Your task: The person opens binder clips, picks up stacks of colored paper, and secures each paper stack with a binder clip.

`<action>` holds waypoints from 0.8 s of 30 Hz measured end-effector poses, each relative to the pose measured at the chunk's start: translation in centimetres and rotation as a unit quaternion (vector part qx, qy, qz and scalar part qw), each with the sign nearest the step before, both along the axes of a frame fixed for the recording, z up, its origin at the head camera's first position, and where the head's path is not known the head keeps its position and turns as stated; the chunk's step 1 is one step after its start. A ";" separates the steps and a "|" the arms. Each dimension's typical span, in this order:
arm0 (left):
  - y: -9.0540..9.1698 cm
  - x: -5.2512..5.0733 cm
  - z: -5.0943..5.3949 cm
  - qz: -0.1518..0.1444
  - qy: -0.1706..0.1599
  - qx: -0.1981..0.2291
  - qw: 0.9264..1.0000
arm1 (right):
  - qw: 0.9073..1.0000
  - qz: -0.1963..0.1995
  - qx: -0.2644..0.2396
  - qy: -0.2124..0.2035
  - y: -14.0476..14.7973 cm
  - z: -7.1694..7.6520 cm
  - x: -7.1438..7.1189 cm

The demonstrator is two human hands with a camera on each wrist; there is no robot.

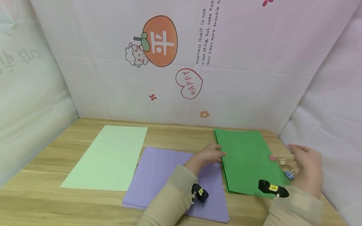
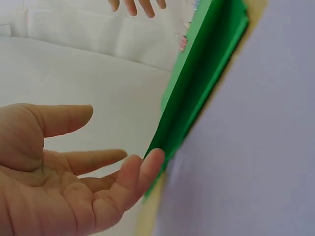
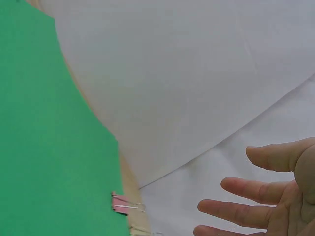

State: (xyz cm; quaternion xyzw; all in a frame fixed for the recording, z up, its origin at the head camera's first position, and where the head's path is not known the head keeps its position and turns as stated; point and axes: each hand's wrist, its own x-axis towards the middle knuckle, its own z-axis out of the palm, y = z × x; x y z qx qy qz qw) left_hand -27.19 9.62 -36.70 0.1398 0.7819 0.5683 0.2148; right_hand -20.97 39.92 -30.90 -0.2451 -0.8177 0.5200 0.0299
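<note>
Green paper stack (image 1: 246, 160), at right | your left hand (image 1: 207, 154), fingers relaxed, by its left edge; your right hand (image 1: 309, 163), fingers spread, empty | apparently squaring sheets; next likely calls for evening edges.

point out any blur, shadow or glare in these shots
Head view: right hand looks motion-blurred, left hand slightly soft; left wrist view: a dark band, likely shadow, runs along the side of the green paper stack; right wrist view: fairly even light on the green paper stack, no strong glare.
</note>
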 end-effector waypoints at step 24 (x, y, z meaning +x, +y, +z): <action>-11.8 6.1 3.5 -0.264 0.394 -0.352 0.807 | 0.962 0.063 0.267 0.015 1.6 2.8 2.3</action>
